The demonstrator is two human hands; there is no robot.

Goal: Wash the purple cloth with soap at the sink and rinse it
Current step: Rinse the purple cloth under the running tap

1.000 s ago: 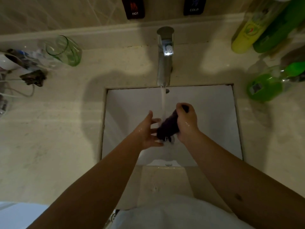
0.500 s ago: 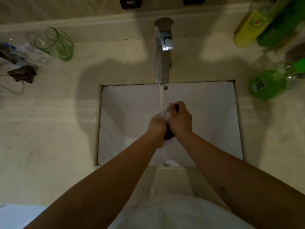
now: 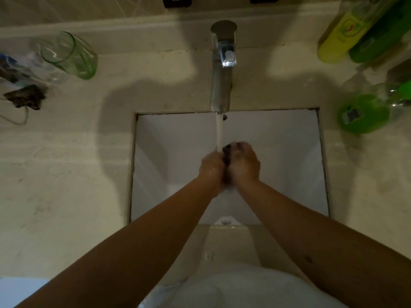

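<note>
Where the beige stone counter fills most of the view, one white rectangular sink is cut into its middle, and everything else is smaller than these two. Two bare forearms reach in from the near edge and meet over the basin. One chrome tap stands at the back rim, with a single stream of water falling from its spout onto the hands.

On the right side of the counter there are three bottles that can be counted with confidence — one yellow bottle and one dark green bottle touching side by side at the back, and one bright green bottle nearer the sink; something darker sits behind it, too dim to make out. On the left stands one green-tinted glass, with a clutter of small items beside it at the frame's edge that cannot be told apart, and one thin cable looping on the counter.

The left hand and right hand are pressed together, fingers curled inward around the purple cloth — both squeeze it between them. Only one dark strip of the cloth shows, in the seam between the palms, directly beside where the water lands and above the middle of the basin. Two dark wall plates are cut off at the top edge.
</note>
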